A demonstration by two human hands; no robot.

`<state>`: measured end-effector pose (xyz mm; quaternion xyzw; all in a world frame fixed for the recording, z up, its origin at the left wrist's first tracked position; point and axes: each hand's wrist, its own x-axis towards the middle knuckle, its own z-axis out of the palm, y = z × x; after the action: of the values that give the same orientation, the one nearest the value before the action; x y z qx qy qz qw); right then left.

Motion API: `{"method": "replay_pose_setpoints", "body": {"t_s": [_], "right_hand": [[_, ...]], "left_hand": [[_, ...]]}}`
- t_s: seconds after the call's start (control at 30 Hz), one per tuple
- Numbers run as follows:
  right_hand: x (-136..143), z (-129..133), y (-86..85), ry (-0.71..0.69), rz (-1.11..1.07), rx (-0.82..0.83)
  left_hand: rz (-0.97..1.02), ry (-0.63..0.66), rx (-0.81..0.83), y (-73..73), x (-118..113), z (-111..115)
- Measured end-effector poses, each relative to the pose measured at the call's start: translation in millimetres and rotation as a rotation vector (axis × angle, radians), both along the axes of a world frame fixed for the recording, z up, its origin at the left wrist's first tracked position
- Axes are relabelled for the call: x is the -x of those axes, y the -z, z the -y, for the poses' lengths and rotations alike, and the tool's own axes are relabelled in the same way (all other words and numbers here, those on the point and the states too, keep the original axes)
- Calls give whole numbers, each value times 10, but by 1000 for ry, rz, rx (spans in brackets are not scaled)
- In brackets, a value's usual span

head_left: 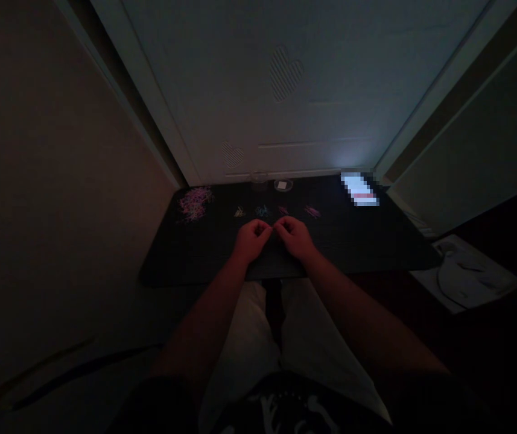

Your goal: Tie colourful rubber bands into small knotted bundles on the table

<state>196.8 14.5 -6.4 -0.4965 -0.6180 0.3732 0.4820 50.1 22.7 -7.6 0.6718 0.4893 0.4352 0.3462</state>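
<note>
The scene is very dim. My left hand (251, 240) and my right hand (295, 237) rest close together on a black mat (186, 253), fingertips nearly touching, fingers curled in. Whether they pinch something small between them is too dark to tell. Just beyond the hands lie small sorted clusters of coloured bands: yellowish (239, 211), blue (262, 210), pink (283, 210) and purple-pink (312, 211). A bigger loose heap of pink and mixed bands (193, 203) sits at the mat's far left.
A lit phone screen (360, 188) lies at the mat's far right. Two small clear dishes (283, 184) stand at the far edge against a white door (285, 90). A white bag or sheet (466, 274) lies on the floor to the right. My legs are under the mat's near edge.
</note>
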Motion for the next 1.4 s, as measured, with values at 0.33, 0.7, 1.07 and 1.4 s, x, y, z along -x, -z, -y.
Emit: {"method": "replay_pose_setpoints", "body": {"t_s": [0.33, 0.7, 1.07, 1.4], "right_hand": [[-16, 6, -43, 24, -132, 22], [-9, -12, 1, -37, -74, -14], [-16, -9, 6, -25, -48, -12], [-13, 3, -56, 17, -106, 34]], "left_hand": [[5, 1, 6, -8, 4, 2], [3, 7, -5, 8, 1, -7], [-28, 10, -7, 5, 4, -11], [-6, 13, 8, -17, -1, 6]]}}
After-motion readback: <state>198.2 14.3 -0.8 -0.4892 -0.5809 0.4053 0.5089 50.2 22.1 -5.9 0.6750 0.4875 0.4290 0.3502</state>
